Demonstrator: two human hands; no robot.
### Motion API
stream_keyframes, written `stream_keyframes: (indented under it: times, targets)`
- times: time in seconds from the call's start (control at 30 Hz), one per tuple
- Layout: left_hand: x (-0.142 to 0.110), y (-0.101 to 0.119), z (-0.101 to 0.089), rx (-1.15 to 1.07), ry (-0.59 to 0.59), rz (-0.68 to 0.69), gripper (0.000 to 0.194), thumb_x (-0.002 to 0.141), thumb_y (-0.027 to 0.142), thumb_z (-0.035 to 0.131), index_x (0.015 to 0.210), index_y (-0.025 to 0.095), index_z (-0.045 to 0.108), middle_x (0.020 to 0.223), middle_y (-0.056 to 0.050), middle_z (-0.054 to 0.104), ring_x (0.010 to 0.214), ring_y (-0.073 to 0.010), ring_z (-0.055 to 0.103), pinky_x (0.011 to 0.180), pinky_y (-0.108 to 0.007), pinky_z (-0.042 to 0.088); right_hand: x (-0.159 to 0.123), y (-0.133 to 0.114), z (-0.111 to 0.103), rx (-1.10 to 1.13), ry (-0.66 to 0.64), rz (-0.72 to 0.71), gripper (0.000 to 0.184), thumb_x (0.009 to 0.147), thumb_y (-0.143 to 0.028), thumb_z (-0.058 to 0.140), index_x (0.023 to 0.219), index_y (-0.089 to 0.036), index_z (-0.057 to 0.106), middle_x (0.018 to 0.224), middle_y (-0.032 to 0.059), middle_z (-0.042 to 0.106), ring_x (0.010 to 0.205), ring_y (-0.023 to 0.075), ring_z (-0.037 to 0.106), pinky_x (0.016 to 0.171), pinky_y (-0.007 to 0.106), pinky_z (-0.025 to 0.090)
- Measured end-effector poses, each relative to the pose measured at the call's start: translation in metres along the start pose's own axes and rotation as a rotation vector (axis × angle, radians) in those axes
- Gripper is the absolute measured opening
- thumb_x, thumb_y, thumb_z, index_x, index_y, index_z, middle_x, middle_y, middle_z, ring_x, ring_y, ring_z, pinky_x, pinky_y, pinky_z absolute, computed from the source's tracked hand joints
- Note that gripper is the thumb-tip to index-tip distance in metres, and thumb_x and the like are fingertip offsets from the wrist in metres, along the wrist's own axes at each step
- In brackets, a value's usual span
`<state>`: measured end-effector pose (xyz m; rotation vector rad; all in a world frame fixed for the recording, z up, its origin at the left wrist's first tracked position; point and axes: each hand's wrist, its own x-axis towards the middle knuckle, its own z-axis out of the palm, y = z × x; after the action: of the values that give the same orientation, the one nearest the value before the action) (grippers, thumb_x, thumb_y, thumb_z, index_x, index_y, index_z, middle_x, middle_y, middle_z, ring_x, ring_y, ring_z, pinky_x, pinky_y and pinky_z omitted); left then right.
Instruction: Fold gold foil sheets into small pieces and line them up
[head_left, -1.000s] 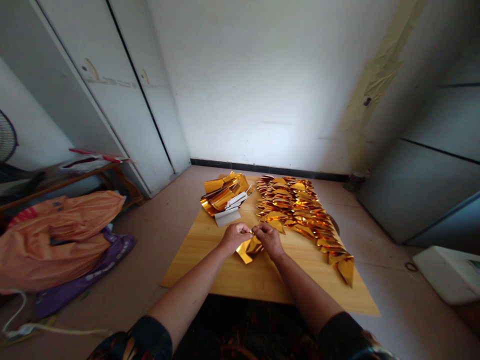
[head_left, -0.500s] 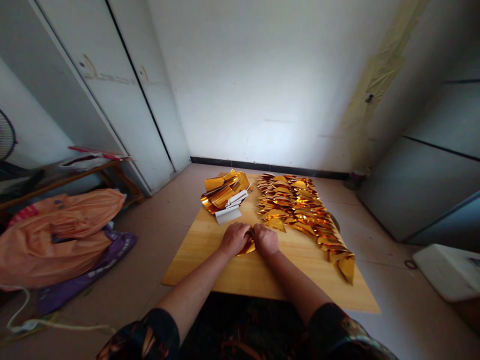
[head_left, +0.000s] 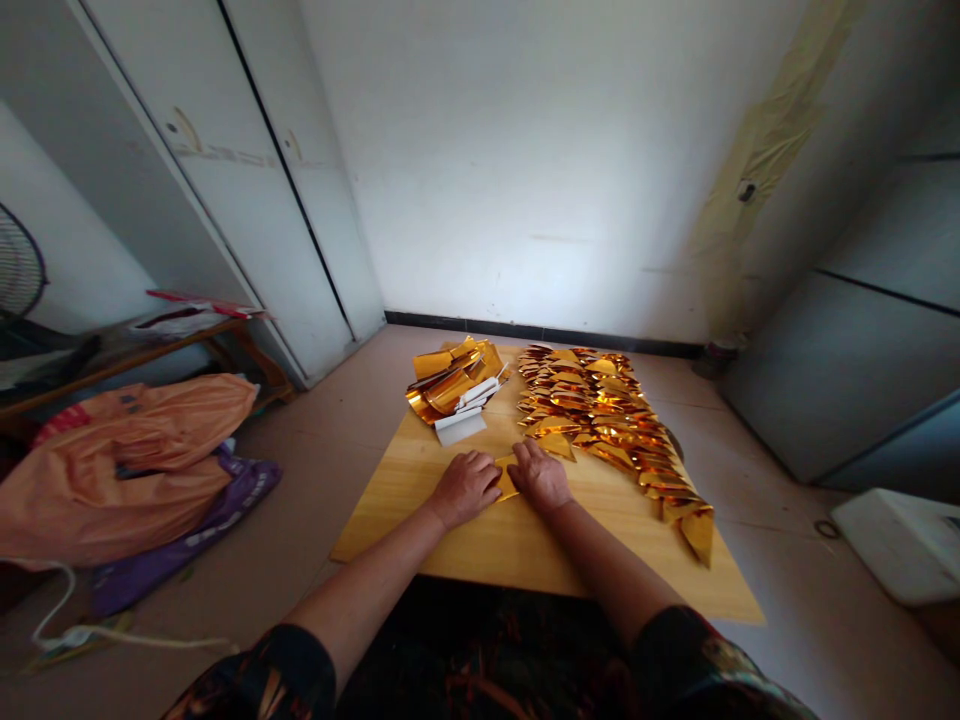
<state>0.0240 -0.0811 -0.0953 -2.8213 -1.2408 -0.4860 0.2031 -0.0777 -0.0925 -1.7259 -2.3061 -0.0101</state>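
A small piece of gold foil paper lies on the wooden board between my two hands. My left hand has its curled fingers on the paper's left end. On the right end rest the bent fingers of my right hand, and both hands press the sheet against the board. Its middle shows as a narrow strip; the ends are hidden under my fingers. Just beyond my right hand lie rows of folded gold foil pieces. Behind my left hand is a loose pile of gold foil sheets, some with white backs showing.
The wooden board stands before a white wall. An orange bag and a purple bag lie at left, near a cabinet. A white box sits on the floor at right.
My hands have moved apart from close together, the right one to the right and slightly away. More of the gold paper between them shows, now flat on the board.
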Motion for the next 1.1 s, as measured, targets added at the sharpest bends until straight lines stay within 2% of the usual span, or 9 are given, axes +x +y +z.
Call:
stream_keyframes:
  times: [0.13, 0.33, 0.4, 0.5, 0.6, 0.67, 0.83, 1.1]
  targets:
    - [-0.006, 0.0, -0.007, -0.058, -0.041, -0.028, 0.029, 0.08, 0.037, 0.063, 0.106, 0.023, 0.063, 0.105, -0.005, 0.061, 0.098, -0.0225, 0.053, 0.082, -0.037, 0.04, -0.016, 0.022, 0.0, 0.088, 0.046, -0.089, 0.018, 0.085, -0.028, 0.055, 0.102, -0.021, 0.059, 0.108, 0.0076, 0.06, 0.098, 0.0207, 0.057, 0.084, 0.03, 0.046]
    - [-0.009, -0.009, -0.004, -0.111, -0.063, -0.009, 0.041, 0.08, 0.04, 0.061, 0.118, 0.026, 0.059, 0.115, -0.006, 0.059, 0.106, -0.0236, 0.052, 0.091, -0.041, 0.037, -0.03, 0.041, 0.005, 0.238, 0.154, -0.067, 0.029, 0.08, -0.028, 0.062, 0.108, -0.02, 0.06, 0.11, 0.0099, 0.058, 0.094, 0.0217, 0.057, 0.085, 0.035, 0.047]
    - [-0.01, -0.012, -0.002, -0.114, -0.061, 0.0, 0.044, 0.08, 0.041, 0.061, 0.122, 0.027, 0.058, 0.117, -0.006, 0.058, 0.108, -0.0238, 0.051, 0.093, -0.041, 0.036, -0.03, 0.038, 0.005, 0.255, 0.201, -0.122, 0.021, 0.081, -0.026, 0.061, 0.102, -0.02, 0.063, 0.105, 0.0088, 0.059, 0.091, 0.0206, 0.056, 0.082, 0.033, 0.046]
    - [-0.011, -0.015, 0.0, -0.113, -0.072, -0.004, 0.045, 0.08, 0.043, 0.061, 0.123, 0.028, 0.057, 0.117, -0.006, 0.058, 0.109, -0.0243, 0.05, 0.093, -0.041, 0.037, -0.03, 0.024, 0.003, 0.244, 0.22, -0.315, 0.013, 0.087, -0.021, 0.055, 0.09, -0.022, 0.067, 0.095, 0.0054, 0.061, 0.086, 0.018, 0.052, 0.078, 0.029, 0.041]
    - [-0.011, -0.014, 0.0, -0.114, -0.081, -0.012, 0.047, 0.079, 0.045, 0.062, 0.122, 0.026, 0.058, 0.116, -0.007, 0.058, 0.109, -0.0252, 0.05, 0.093, -0.041, 0.038, -0.034, 0.008, -0.001, 0.176, 0.165, -0.467, 0.013, 0.089, -0.023, 0.055, 0.09, -0.024, 0.068, 0.088, 0.004, 0.062, 0.086, 0.0176, 0.05, 0.075, 0.029, 0.035]
    - [-0.011, -0.013, -0.001, -0.119, -0.076, -0.014, 0.047, 0.079, 0.046, 0.062, 0.121, 0.025, 0.059, 0.116, -0.007, 0.058, 0.109, -0.0252, 0.05, 0.093, -0.041, 0.038, -0.038, 0.002, -0.004, 0.135, 0.11, -0.508, 0.014, 0.091, -0.025, 0.053, 0.091, -0.024, 0.068, 0.085, 0.0039, 0.062, 0.085, 0.0173, 0.049, 0.075, 0.029, 0.033]
    - [-0.01, -0.013, -0.003, -0.141, -0.072, -0.016, 0.044, 0.08, 0.045, 0.062, 0.12, 0.025, 0.06, 0.117, -0.007, 0.059, 0.109, -0.0243, 0.051, 0.094, -0.041, 0.037, -0.046, 0.001, -0.011, 0.068, 0.036, -0.497, 0.021, 0.094, -0.026, 0.047, 0.094, -0.023, 0.067, 0.087, 0.0043, 0.062, 0.086, 0.0168, 0.05, 0.075, 0.03, 0.03]
    - [-0.013, -0.028, -0.008, -0.185, -0.147, 0.075, 0.049, 0.078, 0.039, 0.063, 0.126, 0.028, 0.056, 0.129, -0.006, 0.055, 0.117, -0.0243, 0.05, 0.099, -0.039, 0.039, -0.054, 0.021, -0.016, 0.073, 0.071, -0.397, 0.02, 0.094, -0.022, 0.047, 0.085, -0.021, 0.065, 0.087, 0.0033, 0.063, 0.086, 0.0158, 0.05, 0.076, 0.029, 0.031]
